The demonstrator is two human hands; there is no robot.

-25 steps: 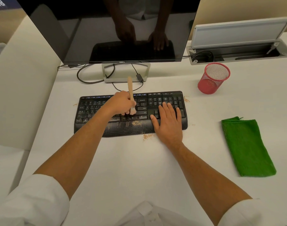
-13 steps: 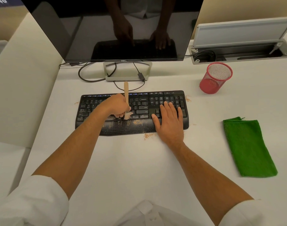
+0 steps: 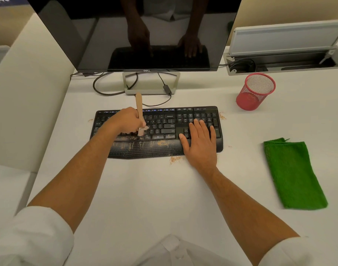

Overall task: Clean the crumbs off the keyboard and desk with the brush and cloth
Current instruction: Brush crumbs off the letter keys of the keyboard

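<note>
Red mesh cup [image 3: 255,92] upright, left hand [image 3: 127,121] grips brush [image 3: 139,110], right hand [image 3: 199,143] flat on keyboard [image 3: 164,120]

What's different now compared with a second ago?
The left hand, gripping the brush, has swept leftward along the keyboard, bristles on the keys. The right hand stays flat on the keyboard's right end; the green cloth and red cup haven't moved.
</note>
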